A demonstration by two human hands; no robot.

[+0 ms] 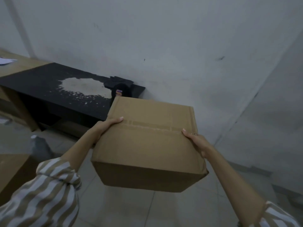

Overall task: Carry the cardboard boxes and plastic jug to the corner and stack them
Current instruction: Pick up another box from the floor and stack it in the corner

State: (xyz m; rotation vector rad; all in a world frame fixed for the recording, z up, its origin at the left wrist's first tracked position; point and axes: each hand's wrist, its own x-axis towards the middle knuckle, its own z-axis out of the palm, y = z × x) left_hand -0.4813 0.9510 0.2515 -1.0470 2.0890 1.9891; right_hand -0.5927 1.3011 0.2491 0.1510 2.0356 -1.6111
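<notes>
I hold a closed brown cardboard box (147, 141) in the air in front of me, its taped seam facing up. My left hand (106, 126) grips its left side with the thumb on top. My right hand (196, 143) clasps the right side, a ring on one finger. The box hangs above the tiled floor, in front of the room's corner (246, 112). At the lower left stands a second cardboard box (13, 171), cut off by the frame. Beside it a grey blurred object with a white cap (38, 145) may be the jug.
A low black table (49, 89) with a worn pale patch stands along the back wall, a dark object (121, 90) at its right end. A tan surface with paper (6, 61) lies at far left. Grey walls meet at the right; pale tiled floor (131, 210) lies below.
</notes>
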